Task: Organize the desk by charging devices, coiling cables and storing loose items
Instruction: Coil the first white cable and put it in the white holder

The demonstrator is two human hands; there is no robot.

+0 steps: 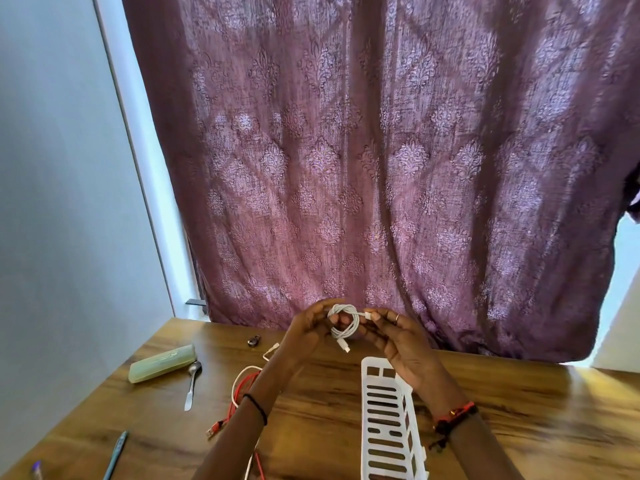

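A white cable (344, 322), wound into a small coil, is held up above the wooden desk (311, 403) between both hands. My left hand (308, 332) grips the coil's left side. My right hand (394, 341) pinches one white plug end at the coil's upper right. The other plug hangs below the coil. A white slotted plastic basket (384, 427) stands on the desk below my right hand. Red and white cables (242, 389) lie loose under my left forearm.
A pale green case (161, 363), a metal spoon (192, 384) and a small dark object (254, 341) lie at the left of the desk. Pens (116, 455) lie near the front left edge. A purple patterned curtain (381, 168) hangs behind the desk.
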